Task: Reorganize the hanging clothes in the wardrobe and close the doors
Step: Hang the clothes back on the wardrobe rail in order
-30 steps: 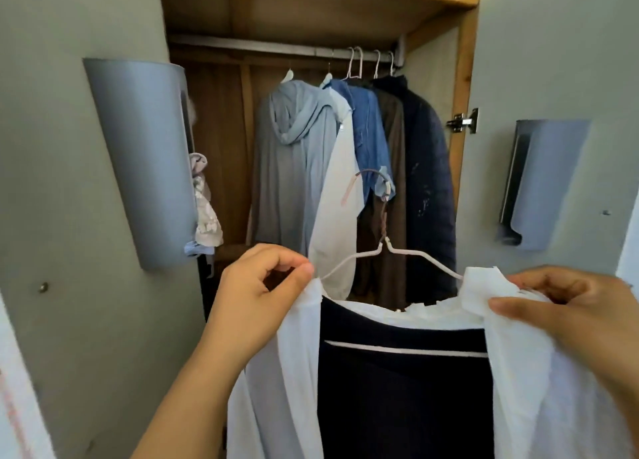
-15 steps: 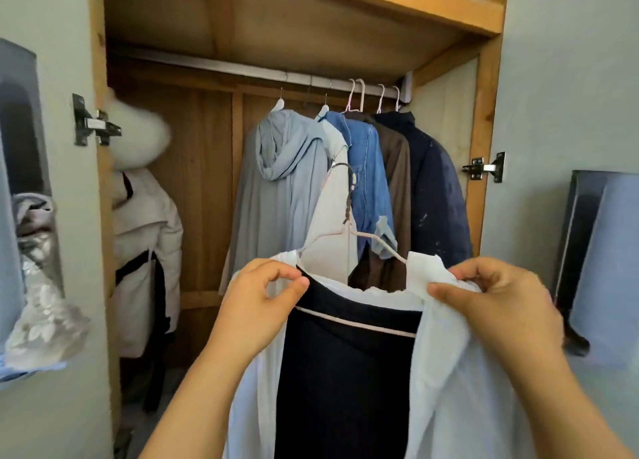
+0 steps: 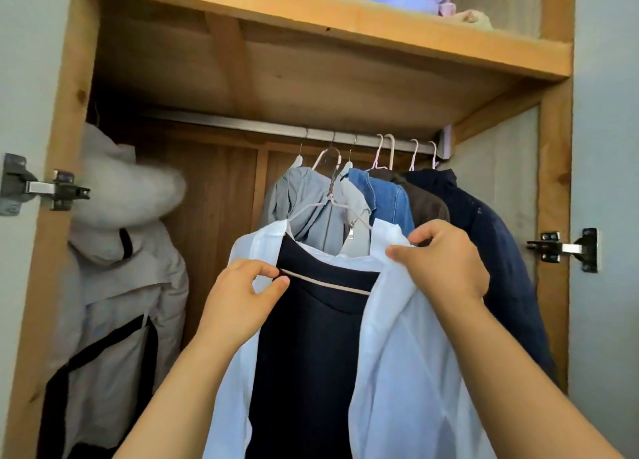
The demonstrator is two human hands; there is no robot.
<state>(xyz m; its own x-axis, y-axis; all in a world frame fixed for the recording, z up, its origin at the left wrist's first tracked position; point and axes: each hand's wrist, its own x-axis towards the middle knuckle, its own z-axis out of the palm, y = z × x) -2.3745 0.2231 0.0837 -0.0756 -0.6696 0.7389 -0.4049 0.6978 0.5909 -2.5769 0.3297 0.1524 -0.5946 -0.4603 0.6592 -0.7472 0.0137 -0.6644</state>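
The white shirt over a dark navy garment on a thin pale wire hanger [image 3: 332, 203] has risen toward the steel rail [image 3: 276, 128] over the last second, so I judge rehanging is near. Its hook points to twelve o'clock, shoulders running nine to three. The left hand [image 3: 238, 299] and right hand [image 3: 442, 261] each pinch a shirt shoulder, with the grey hooded jacket [image 3: 304, 203] behind
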